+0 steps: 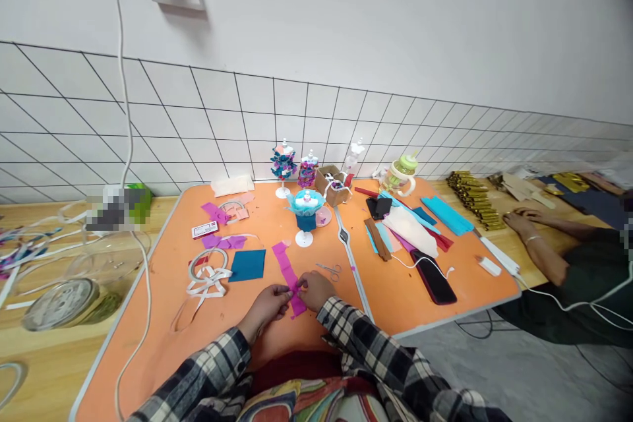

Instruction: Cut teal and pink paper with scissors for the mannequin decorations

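Observation:
A magenta paper strip (283,262) lies on the orange table, with both hands pinching it near its close end. My left hand (271,305) closes on the strip's left side, thumb and finger together. Against the right side, my right hand (316,291) also pinches it, the fingertips of both hands almost meeting. Just right of the strip rest small scissors (330,270). A dark teal square (248,265) lies flat to the left. Behind the strip stands a small white mannequin stand (305,237) dressed in blue paper.
Decorated mini mannequins (283,163) and a cardboard box (332,186) line the back. White ribbon (208,281) lies left. At right are coloured paper strips (448,214), a phone (433,278) and a lidded cup (399,176). A co-worker's hands (524,221) rest at the neighbouring table.

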`<action>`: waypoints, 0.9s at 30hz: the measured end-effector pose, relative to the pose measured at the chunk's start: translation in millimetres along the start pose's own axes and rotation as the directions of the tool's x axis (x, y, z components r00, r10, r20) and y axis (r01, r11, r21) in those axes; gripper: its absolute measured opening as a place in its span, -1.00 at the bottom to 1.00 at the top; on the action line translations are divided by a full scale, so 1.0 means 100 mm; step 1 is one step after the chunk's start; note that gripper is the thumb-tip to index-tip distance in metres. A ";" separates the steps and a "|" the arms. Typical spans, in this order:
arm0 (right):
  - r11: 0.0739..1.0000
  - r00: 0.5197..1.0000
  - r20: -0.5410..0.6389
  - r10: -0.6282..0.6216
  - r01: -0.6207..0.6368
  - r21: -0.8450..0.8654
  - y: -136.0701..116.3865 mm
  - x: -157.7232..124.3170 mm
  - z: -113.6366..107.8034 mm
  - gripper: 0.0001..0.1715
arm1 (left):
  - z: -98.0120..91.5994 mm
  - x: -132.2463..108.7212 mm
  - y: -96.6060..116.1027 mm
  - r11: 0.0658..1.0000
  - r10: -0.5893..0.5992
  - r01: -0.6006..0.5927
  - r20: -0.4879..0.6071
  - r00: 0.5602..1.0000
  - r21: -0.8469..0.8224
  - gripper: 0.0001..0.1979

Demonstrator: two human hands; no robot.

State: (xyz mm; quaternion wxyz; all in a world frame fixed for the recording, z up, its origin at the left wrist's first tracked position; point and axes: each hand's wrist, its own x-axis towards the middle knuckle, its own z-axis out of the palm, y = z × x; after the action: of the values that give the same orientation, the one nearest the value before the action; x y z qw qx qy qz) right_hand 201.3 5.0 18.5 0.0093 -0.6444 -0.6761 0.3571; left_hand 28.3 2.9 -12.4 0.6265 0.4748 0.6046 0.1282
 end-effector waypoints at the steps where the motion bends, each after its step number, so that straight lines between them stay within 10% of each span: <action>1: 1.000 1.000 -0.003 -0.005 0.005 0.007 0.01 0.00 0.00 -0.60 | 0.01 0.03 0.02 0.999 0.013 -0.013 -0.016 1.000 0.033 -0.64; 15: 0.995 0.995 -0.099 0.031 -0.022 0.096 0.10 0.09 -0.05 -0.60 | -0.09 -0.05 0.07 0.800 0.324 -0.226 -0.083 0.943 0.556 -0.67; 27: 0.978 0.995 -0.047 -0.084 0.091 0.189 0.11 0.00 0.03 -0.61 | -0.15 -0.21 0.11 0.399 0.637 -0.324 -0.004 0.771 0.858 -0.60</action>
State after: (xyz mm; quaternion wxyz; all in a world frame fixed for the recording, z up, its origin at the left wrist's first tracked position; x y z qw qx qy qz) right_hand 209.2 2.5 11.4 0.0998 -0.6169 -0.6660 0.4072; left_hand 14.2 -0.4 11.8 0.1539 0.8349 0.5210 0.0888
